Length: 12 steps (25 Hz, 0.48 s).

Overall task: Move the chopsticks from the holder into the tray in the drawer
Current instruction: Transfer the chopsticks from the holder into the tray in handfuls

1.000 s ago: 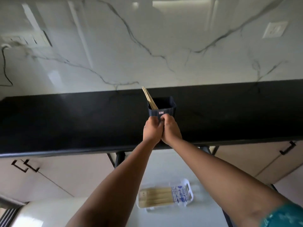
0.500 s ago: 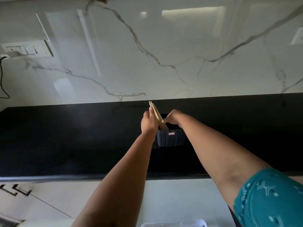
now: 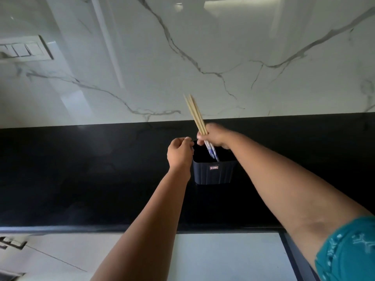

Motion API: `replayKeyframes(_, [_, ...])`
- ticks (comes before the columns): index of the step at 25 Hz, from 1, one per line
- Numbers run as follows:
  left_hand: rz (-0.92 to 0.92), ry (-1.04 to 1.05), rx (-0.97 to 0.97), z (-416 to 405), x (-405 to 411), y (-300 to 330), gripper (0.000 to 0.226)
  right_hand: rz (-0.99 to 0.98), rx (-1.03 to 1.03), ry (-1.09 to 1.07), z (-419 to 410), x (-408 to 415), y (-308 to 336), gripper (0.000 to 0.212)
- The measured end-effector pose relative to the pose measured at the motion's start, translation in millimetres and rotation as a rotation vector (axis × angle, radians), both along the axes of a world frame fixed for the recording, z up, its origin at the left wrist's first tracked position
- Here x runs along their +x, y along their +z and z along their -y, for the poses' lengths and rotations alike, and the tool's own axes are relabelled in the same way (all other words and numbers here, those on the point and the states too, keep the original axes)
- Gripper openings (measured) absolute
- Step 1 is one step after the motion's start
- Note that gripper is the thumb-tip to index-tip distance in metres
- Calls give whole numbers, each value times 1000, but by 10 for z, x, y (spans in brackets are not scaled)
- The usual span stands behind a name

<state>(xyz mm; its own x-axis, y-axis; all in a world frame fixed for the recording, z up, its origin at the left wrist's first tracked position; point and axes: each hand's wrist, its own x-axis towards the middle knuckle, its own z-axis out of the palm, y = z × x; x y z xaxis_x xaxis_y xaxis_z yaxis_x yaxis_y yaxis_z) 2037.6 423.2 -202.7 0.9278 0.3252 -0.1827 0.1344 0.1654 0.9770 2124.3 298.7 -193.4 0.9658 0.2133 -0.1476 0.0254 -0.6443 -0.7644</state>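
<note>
A dark ribbed holder (image 3: 214, 172) stands on the black countertop (image 3: 81, 179). My right hand (image 3: 215, 136) grips a bundle of wooden chopsticks (image 3: 195, 114) just above the holder's mouth; their blue-and-white patterned ends (image 3: 212, 152) still dip inside it. My left hand (image 3: 179, 154) is at the holder's left rim with its fingers curled on the edge. The open drawer (image 3: 223, 258) shows pale at the bottom. The tray is out of view.
A white marble backsplash (image 3: 203, 57) rises behind the counter, with a switch plate (image 3: 22, 49) at the far left. Cabinet fronts with dark handles (image 3: 12, 242) sit below the counter at the left.
My right hand has closed round the chopsticks and lifted them partly out of the holder. My left hand has let go of them and dropped to the holder's rim. The view has tilted up.
</note>
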Motion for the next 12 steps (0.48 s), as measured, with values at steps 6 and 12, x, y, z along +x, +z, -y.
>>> replayKeyframes(6, [240,-46,27,107,-734,279,16,124,635,47,94,-1084,1054,13])
replayKeyframes(12, [-260,-281,-259,253,-2026,-807,52,-142,681,-319,-116,-2500,-168,8])
